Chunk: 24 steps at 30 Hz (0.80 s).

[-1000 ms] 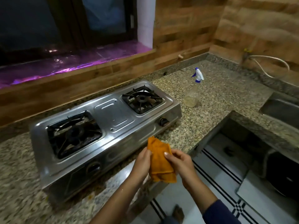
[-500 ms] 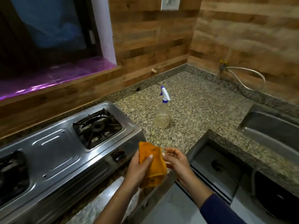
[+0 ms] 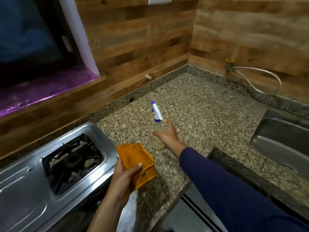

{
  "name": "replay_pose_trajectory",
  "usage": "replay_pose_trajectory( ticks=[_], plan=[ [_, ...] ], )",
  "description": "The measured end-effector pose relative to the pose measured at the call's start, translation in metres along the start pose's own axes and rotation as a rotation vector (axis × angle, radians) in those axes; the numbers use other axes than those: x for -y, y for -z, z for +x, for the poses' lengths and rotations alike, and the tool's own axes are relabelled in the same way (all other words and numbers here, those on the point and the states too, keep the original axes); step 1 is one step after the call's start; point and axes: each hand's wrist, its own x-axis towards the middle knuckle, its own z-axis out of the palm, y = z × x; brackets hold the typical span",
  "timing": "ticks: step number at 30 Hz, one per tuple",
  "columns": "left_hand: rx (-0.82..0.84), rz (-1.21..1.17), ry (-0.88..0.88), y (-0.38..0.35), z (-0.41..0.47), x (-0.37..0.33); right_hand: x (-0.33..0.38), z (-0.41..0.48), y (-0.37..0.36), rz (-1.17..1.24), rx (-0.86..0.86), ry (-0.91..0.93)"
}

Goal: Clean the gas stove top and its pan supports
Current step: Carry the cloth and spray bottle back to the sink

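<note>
Stove (image 3: 25, 190) sits far left on the counter (image 3: 200, 114), its one visible pan support (image 3: 71, 160) on its burner. Left hand (image 3: 123, 178) pinches a folded orange cloth (image 3: 135, 158) just off the stove's right edge. Right hand (image 3: 167, 133) is spread wide at the upright spray bottle (image 3: 155, 141), not closed round it. Sink (image 3: 280, 139) is far right.

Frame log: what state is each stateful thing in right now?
Spray bottle: upright on the counter.
Right hand: open, fingers spread at the bottle, grip not closed.
Left hand: holds the cloth.
Orange cloth: folded, in the left hand.
Burner: unlit, pan support in place.
</note>
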Motion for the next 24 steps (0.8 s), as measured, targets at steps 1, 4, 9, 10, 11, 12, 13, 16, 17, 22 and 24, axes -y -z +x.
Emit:
replay_pose_trajectory(
  ticks=[1,4,9,10,11,12,13,16,17,22,24],
  plan=[
    [0.001,-0.019,-0.004,-0.004,0.005,-0.002,0.002,0.010,-0.003,-0.032,0.023,0.026],
    [0.009,-0.032,-0.023,-0.022,0.035,-0.005,0.002,0.043,-0.010,-0.095,0.090,0.092],
    [-0.019,0.030,-0.022,-0.053,0.078,0.001,-0.011,0.050,0.002,-0.045,0.128,0.219],
    [0.000,0.051,-0.009,-0.063,0.085,0.004,-0.017,0.046,0.011,0.017,0.095,0.211],
    [0.021,0.060,0.001,-0.070,0.089,0.005,-0.021,0.040,0.017,0.082,0.044,0.205],
    [0.050,0.083,0.021,-0.080,0.093,0.010,-0.029,0.033,0.029,0.139,-0.032,0.186],
    [0.077,0.097,0.038,-0.090,0.095,0.012,-0.038,0.027,0.038,0.182,-0.107,0.175],
    [0.179,0.159,0.102,-0.127,0.098,0.032,-0.065,0.004,0.092,0.261,-0.307,0.130],
    [0.218,0.193,0.114,-0.144,0.099,0.042,-0.077,-0.001,0.115,0.266,-0.380,0.122],
    [0.425,0.307,0.187,-0.239,0.088,0.105,-0.142,-0.045,0.242,0.240,-0.713,0.068],
    [0.546,0.349,0.246,-0.288,0.080,0.137,-0.172,-0.069,0.301,0.232,-0.839,0.036]
  ],
)
